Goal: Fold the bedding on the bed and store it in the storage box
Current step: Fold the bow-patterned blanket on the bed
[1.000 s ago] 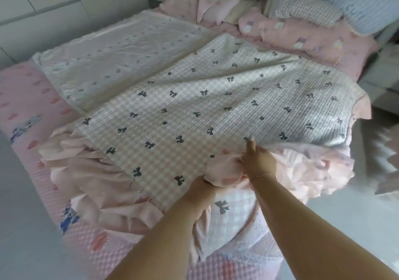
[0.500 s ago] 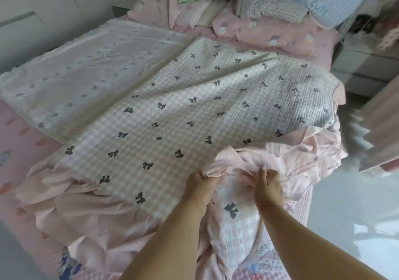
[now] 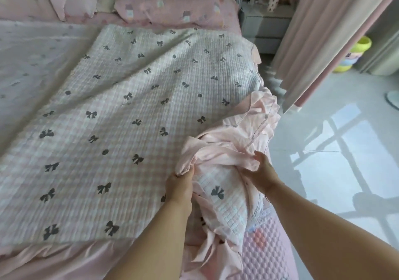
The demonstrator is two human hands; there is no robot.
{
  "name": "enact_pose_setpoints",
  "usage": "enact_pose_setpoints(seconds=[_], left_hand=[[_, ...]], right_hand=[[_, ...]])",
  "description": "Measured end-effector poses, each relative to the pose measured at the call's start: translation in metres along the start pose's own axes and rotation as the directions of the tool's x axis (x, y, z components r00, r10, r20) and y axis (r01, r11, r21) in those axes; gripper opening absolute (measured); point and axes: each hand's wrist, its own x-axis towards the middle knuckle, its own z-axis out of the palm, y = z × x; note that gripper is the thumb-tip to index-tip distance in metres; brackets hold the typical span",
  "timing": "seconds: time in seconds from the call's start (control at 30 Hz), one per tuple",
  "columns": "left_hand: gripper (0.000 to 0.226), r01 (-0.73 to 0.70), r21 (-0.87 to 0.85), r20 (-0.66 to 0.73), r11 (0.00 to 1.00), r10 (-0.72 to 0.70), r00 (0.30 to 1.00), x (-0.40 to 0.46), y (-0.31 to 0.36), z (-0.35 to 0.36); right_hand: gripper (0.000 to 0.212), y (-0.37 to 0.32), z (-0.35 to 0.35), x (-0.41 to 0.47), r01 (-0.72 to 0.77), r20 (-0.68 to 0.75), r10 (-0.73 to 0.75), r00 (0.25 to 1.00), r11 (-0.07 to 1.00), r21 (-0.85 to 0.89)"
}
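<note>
While the quilt (image 3: 133, 115) lies spread over the bed (image 3: 267, 256), your left hand (image 3: 180, 185) grips a bunch of its pink ruffle (image 3: 218, 156) at the near right corner. Your right hand (image 3: 262, 171) pinches the same ruffle just beside it, fingers curled on the fabric.

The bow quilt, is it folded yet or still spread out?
Mostly spread: the quilt lies flat across the bed, only its near corner bunched in the left hand and right hand.
</note>
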Motion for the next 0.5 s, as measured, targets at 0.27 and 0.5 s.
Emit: enact_pose_setpoints(seconds=[0.27,0.5], left_hand=[[0.041,-0.166,0.189,-0.086,0.968,0.185,0.979,-0.007,0.019,0.017],[0.040,-0.290,0.251,0.081,0.924,0.279,0.957,-0.019,0.009,0.020]], right_hand=[[0.010,-0.010,-0.011,0.026,-0.024,-0.042,0.022,0.999,0.998,-0.064],[0.023,-0.133,-0.037,0.022,0.222,-0.284,-0.174,0.943,0.965,0.143]])
